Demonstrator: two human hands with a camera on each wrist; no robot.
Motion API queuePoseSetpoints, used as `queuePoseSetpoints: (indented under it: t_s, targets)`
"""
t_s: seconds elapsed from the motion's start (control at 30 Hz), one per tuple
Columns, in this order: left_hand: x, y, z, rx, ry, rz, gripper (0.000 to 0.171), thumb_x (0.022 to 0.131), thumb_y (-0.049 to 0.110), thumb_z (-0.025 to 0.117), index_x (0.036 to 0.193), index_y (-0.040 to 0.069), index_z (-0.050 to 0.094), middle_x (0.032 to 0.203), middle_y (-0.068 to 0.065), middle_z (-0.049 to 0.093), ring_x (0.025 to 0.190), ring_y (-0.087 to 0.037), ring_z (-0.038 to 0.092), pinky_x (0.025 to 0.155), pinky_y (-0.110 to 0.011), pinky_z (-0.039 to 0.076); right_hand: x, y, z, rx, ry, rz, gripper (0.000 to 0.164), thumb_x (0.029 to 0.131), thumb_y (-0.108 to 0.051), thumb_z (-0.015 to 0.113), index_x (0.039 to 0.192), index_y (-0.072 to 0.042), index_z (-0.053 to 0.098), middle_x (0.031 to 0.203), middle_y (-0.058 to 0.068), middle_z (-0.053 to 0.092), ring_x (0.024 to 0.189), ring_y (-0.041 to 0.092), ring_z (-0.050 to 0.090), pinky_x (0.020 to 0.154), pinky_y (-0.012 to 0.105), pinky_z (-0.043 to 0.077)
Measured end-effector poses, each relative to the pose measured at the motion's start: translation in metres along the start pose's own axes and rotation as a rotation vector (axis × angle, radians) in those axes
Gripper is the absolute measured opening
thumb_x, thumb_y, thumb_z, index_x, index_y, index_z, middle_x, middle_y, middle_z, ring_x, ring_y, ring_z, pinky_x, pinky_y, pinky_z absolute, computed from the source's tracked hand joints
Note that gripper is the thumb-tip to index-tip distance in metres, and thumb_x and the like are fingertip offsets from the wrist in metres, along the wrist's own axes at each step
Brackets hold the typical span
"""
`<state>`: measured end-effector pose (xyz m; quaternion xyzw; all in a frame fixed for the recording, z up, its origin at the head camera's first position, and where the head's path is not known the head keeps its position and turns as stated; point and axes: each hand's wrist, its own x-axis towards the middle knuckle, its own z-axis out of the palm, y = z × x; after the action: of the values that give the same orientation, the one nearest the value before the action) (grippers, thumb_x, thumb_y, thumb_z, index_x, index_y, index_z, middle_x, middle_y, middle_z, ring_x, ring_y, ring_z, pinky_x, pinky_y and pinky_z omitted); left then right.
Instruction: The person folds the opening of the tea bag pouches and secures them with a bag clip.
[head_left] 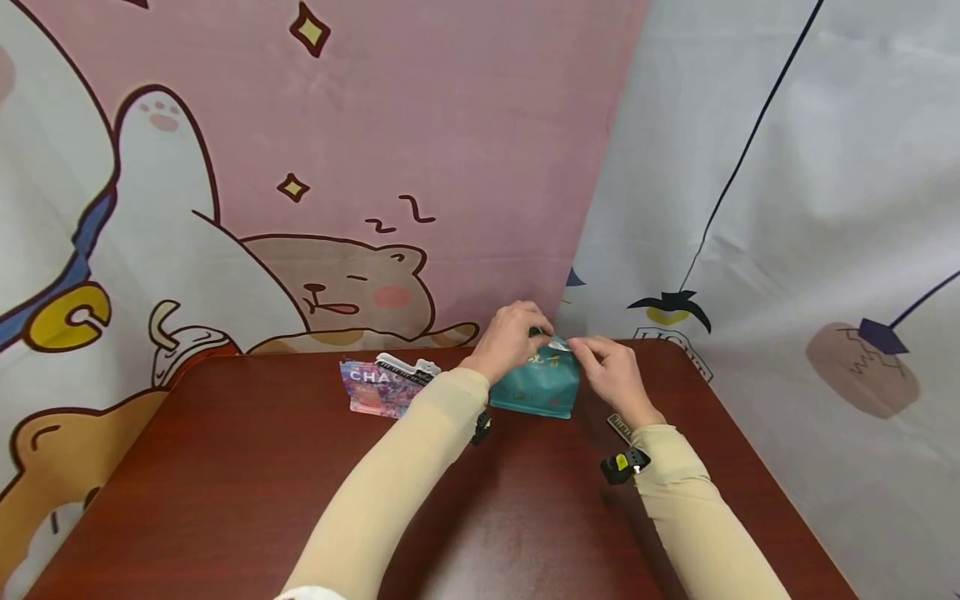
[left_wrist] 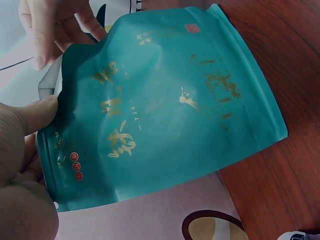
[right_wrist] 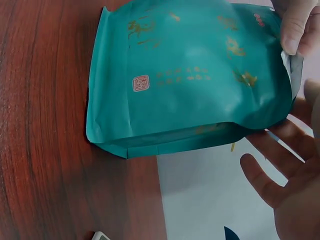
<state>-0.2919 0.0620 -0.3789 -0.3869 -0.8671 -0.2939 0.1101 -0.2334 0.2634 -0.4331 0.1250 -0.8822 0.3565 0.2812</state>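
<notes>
A teal pouch (head_left: 536, 385) with gold lettering stands toward the back of the table, held between both hands. My left hand (head_left: 514, 337) pinches its upper edge, the thumb pressed on the front beside a pale, silvery inner edge (left_wrist: 51, 80). At the opposite upper corner is my right hand (head_left: 613, 372), its thumb and index fingertip close together at the pouch edge. Its other fingers (right_wrist: 275, 152) spread loosely behind the pouch in the right wrist view. The pouch's bottom fold (right_wrist: 107, 146) faces the table, and its upper edge bulges and bends between the hands.
Left of the pouch lies a colourful packet (head_left: 372, 397) printed with letters, with a white object (head_left: 408, 365) over its top edge. A narrow patterned strip (head_left: 619, 427) lies by the right wrist. Printed fabric (head_left: 487, 150) hangs close behind the brown table (head_left: 247, 467).
</notes>
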Motion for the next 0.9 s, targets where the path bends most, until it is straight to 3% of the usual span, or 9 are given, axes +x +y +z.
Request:
queuePoseSetpoints:
  t_s: [0.1,0.33,0.6,0.9]
  targets:
    - [0.0002,-0.0002,-0.0004,-0.001,0.002,0.007,0.010,0.094,0.014,0.078,0.102,0.011,0.083,0.102,-0.003,0.072,0.100,-0.020,0.065,0.094,-0.034,0.053,0.0013,-0.0012,0.0000,-0.010,-0.003,0.014,0.017,0.100,-0.012,0.069,0.106,-0.002,0.081,0.089,0.012,0.075,0.075,0.024,0.064,0.065,0.031,0.049]
    - [-0.0008,0.0008,-0.0041,-0.006,-0.026,-0.007,0.012,0.095,0.018,0.076,0.102,0.013,0.083,0.103,-0.001,0.071,0.100,-0.018,0.064,0.092,-0.031,0.053,0.0033,-0.0049,0.0001,-0.012,-0.044,0.065,0.020,0.097,-0.015,0.073,0.109,-0.001,0.079,0.104,0.017,0.077,0.093,0.035,0.072,0.075,0.046,0.056]
    - [-0.0003,0.0031,-0.0068,0.010,-0.055,-0.021,0.013,0.097,0.019,0.074,0.105,0.014,0.083,0.104,0.000,0.071,0.101,-0.017,0.064,0.091,-0.030,0.053,0.0036,-0.0077,0.0016,-0.012,-0.053,0.079,0.016,0.095,-0.013,0.076,0.107,-0.002,0.078,0.101,0.015,0.077,0.091,0.035,0.072,0.077,0.048,0.058]
    - [-0.0004,0.0068,-0.0069,0.182,-0.076,-0.061,0.016,0.098,0.022,0.074,0.112,0.018,0.080,0.107,0.002,0.071,0.099,-0.017,0.067,0.092,-0.032,0.054,0.0051,-0.0068,0.0032,-0.041,-0.096,0.093,0.016,0.091,-0.010,0.079,0.105,-0.004,0.076,0.101,0.015,0.076,0.093,0.033,0.071,0.078,0.049,0.055]
